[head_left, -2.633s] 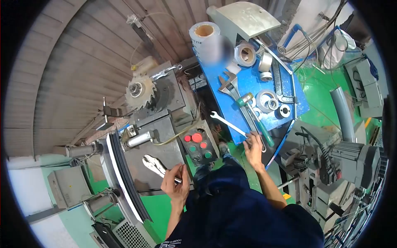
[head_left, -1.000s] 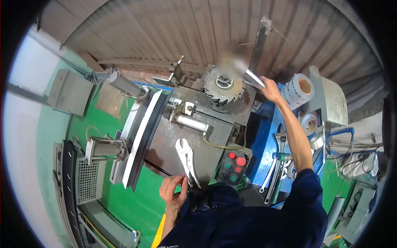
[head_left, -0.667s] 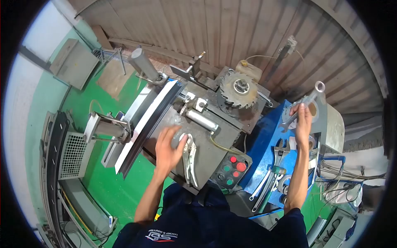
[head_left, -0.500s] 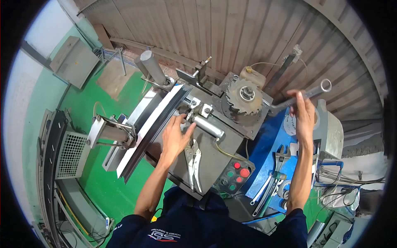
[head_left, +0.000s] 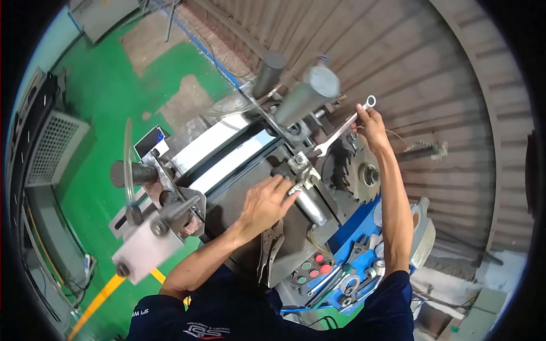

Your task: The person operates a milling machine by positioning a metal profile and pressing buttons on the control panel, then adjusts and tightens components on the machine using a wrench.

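Observation:
My right hand grips a combination wrench near its ring end. Its open jaw reaches down to the left, close to a bolted clamp block; contact cannot be made out. My left hand is closed with thumb and fingertips at the upper end of a silver air cylinder, which lies on the machine table. The fingers partly hide the fitting there. Locking pliers lie on the table below my left wrist. White and black profiles lie left of the block.
A toothed saw blade stands right of the clamp block, close to my right forearm. Upright cylinders rise behind the profiles. A button panel sits at the front, beside a blue surface with several tools.
My right hand has brought the wrench left and down to the clamp block. My left hand stays at the cylinder's end. The whole view has turned and shifted.

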{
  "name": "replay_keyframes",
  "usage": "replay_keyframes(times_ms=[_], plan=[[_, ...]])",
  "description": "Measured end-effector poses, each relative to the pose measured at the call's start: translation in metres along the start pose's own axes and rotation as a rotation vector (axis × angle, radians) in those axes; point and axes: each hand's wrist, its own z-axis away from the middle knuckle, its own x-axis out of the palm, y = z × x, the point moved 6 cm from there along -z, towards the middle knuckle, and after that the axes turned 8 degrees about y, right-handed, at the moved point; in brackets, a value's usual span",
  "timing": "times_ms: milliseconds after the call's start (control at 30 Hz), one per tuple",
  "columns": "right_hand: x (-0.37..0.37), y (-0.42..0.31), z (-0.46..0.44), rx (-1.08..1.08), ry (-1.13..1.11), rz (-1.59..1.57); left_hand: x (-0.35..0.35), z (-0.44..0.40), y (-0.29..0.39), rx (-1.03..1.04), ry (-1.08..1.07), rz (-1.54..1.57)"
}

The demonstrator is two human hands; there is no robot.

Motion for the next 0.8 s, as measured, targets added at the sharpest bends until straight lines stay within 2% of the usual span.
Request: replay_keyframes(times_ms=[133,267,333,567,633,700,800], plan=[[0.028,0.020,-0.016,0.114,-0.067,0.103,0.006,0.001,-0.007,0.057,-0.004,0.030],[0.034,0.031,-0.021,0.173,-0.047,0.064,0.011,-0.002,-0.006,0.135,0.051,0.048],[0.031,0.032,-0.023,0.180,-0.102,-0.044,0.014,-0.003,-0.005,0.154,0.061,0.070],[0.028,0.029,-0.014,0.163,-0.070,-0.034,0.015,-0.012,0.001,0.168,0.033,0.090],[0.026,0.033,-0.015,0.104,-0.049,0.080,0.012,-0.014,0.004,0.176,0.039,0.081],[0.023,0.052,-0.020,0.202,-0.097,-0.106,0.009,-0.015,0.006,0.140,0.087,0.091],[0.018,0.062,-0.022,0.277,-0.071,-0.114,0.011,-0.012,0.002,0.150,0.086,0.104]])
